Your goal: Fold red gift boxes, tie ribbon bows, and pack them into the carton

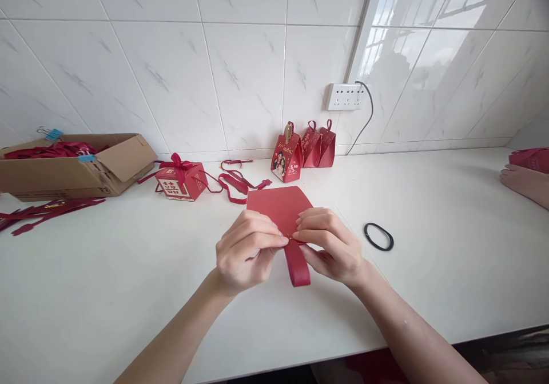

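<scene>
Red textured card (278,206), flat and angular, is lying on the white countertop (128,281) before us, with its near edge hiding under our fingers. Our left hand (246,252) and right hand (331,248) are both pinching a tiny gold piece (290,237), too small to make out, where a glossy red strap (297,267) is looping toward us. A black elastic ring (378,237) is lying just to the right. Another person's hand (525,181) is cut off at the right edge.

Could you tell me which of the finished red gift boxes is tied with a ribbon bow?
The squat cube-shaped box beside the cardboard carton; the three tall boxes below the wall socket have loop handles on top and no bow.
</scene>
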Demonstrator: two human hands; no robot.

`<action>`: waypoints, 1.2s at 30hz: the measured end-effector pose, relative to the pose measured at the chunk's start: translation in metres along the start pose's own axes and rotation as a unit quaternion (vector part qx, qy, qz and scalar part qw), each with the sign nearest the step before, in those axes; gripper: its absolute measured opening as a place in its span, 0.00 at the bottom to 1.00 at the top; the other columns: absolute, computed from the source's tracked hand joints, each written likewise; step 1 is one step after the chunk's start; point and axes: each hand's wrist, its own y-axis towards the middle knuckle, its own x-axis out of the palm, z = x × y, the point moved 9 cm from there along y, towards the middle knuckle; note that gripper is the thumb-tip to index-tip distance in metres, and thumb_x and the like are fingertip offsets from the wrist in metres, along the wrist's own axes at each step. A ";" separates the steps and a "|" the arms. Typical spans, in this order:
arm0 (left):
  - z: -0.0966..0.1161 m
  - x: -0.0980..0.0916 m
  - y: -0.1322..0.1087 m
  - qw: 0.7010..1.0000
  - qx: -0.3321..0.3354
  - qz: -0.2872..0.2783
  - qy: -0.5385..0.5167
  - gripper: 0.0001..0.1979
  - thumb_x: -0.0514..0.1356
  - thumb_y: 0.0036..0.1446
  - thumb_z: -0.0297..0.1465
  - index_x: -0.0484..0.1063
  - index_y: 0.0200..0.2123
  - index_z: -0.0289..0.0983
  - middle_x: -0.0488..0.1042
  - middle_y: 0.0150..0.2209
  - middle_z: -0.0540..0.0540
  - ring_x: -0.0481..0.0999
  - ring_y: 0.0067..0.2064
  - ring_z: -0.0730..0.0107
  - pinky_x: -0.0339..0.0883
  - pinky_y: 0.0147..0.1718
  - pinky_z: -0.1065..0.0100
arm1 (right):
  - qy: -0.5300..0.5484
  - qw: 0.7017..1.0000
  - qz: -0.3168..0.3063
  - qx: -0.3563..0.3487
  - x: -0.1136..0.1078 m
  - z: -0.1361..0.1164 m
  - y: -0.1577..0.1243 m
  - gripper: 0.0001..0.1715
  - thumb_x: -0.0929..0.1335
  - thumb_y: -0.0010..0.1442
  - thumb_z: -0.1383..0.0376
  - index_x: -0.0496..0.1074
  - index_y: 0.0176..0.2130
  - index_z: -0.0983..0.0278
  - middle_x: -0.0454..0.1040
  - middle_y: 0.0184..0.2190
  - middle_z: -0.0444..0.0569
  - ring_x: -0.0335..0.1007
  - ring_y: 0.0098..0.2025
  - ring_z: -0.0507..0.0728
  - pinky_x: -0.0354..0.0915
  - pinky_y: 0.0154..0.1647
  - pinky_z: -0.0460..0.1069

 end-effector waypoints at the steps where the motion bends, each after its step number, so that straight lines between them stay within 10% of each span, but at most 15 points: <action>1: 0.000 0.000 0.000 1.000 0.000 0.000 0.000 0.08 0.61 0.53 0.20 0.71 0.32 0.38 0.74 0.26 0.51 0.72 0.28 0.72 0.70 0.24 0.69 | 0.001 1.000 0.003 -0.003 0.000 0.000 0.000 0.12 0.64 0.59 0.73 0.68 0.43 0.63 0.70 0.31 0.49 0.69 0.34 0.55 0.73 0.33 0.52; 16: -0.005 0.011 -0.004 0.997 -0.012 -0.066 -0.042 0.16 0.57 0.52 0.18 0.72 0.44 0.36 0.70 0.27 0.49 0.68 0.28 0.73 0.66 0.23 0.69 | -0.083 0.993 -0.003 -0.087 -0.003 -0.016 -0.001 0.13 0.64 0.54 0.80 0.69 0.33 0.63 0.71 0.28 0.48 0.68 0.32 0.53 0.71 0.28 0.49; 36: 0.004 0.007 -0.006 0.999 0.026 -0.045 -0.010 0.11 0.57 0.50 0.18 0.73 0.36 0.36 0.66 0.42 0.45 0.72 0.35 0.76 0.74 0.29 0.70 | -0.082 0.989 0.020 -0.124 -0.012 -0.026 0.001 0.12 0.64 0.55 0.80 0.70 0.28 0.65 0.69 0.28 0.47 0.69 0.32 0.53 0.72 0.28 0.49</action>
